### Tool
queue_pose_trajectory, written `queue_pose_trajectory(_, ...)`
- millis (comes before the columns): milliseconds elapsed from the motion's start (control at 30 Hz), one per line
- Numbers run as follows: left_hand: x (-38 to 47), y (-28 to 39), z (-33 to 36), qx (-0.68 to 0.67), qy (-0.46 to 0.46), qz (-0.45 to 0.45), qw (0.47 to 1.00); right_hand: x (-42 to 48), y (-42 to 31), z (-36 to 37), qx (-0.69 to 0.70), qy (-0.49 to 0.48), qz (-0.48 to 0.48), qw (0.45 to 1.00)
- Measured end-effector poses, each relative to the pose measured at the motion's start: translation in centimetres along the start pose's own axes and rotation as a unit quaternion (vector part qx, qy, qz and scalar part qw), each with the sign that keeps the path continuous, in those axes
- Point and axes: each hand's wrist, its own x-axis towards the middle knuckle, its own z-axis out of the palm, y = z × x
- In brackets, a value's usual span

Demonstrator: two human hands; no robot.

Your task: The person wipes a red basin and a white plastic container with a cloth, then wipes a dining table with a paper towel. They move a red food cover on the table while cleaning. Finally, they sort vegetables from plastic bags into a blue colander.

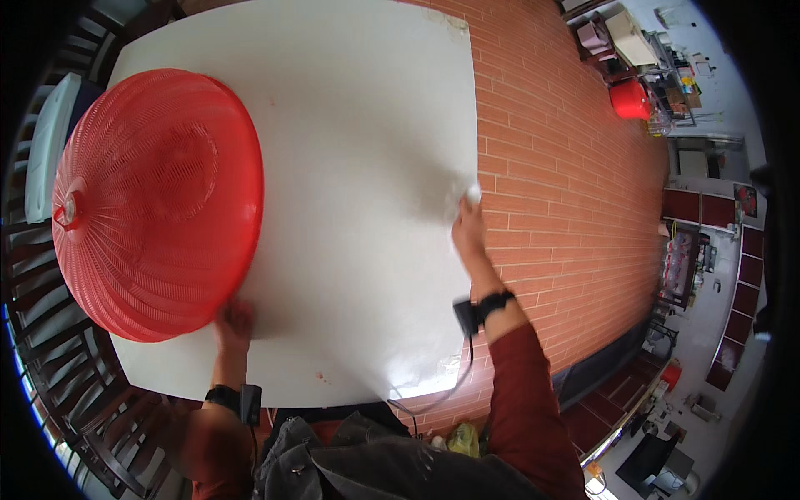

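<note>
A large red plastic mesh food cover [156, 200], domed with a small knob, stands on the left part of the white tabletop [350, 156]. My left hand [234, 322] is at the cover's near rim, its fingers blurred and partly against the red edge; whether they grip it is unclear. Over at the table's right edge, my right hand [469, 228] holds a white cloth or tissue [473, 192] against the top. Each wrist wears a black strap with a small box and a cable.
Dark wooden chairs [44, 269] line the left side, with a pale plastic lid or box [50, 150] behind the cover. Brown plank-patterned floor [550, 206] lies right of the table. A red bucket [630, 99] stands by far shelves, and a yellowish plastic bag [464, 440] is below the near edge.
</note>
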Motion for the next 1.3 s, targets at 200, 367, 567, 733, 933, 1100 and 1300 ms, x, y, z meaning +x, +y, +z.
queue_pose_trajectory(200, 0.0, 0.1, -0.5, 0.022, -0.027, -0.004, 0.999, 3.9, 1.6, 0.5, 0.08, 0.107, -0.006, 0.991)
queue_pose_trajectory(367, -0.3, 0.1, 0.1, 0.009, 0.025, -0.003, 1.0, 7.0, -7.4, 2.1, 0.23, 0.043, -0.039, 0.971)
queue_pose_trajectory(567, -0.2, 0.0, -0.5, 0.021, 0.043, -0.025, 0.999, -9.4, -8.6, 2.1, 0.197, -0.205, -0.229, 0.931)
queue_pose_trajectory(733, -0.1, 0.0, -0.8, 0.044, 0.049, -0.014, 0.998, 6.5, -6.8, 0.6, 0.093, 0.097, -0.094, 0.986)
queue_pose_trajectory(933, -0.4, 0.2, -0.3, 0.022, 0.055, -0.026, 0.998, -0.3, -20.8, 4.2, 0.31, -0.008, -0.157, 0.938)
queue_pose_trajectory(1100, -0.5, 0.2, -0.2, 0.023, 0.024, -0.04, 0.999, -10.0, -14.3, 3.2, 0.234, -0.324, -0.248, 0.883)
queue_pose_trajectory(1300, -0.5, 0.0, 0.3, 0.047, 0.066, -0.054, 0.995, 7.2, -8.0, 0.3, 0.054, 0.181, -0.094, 0.978)
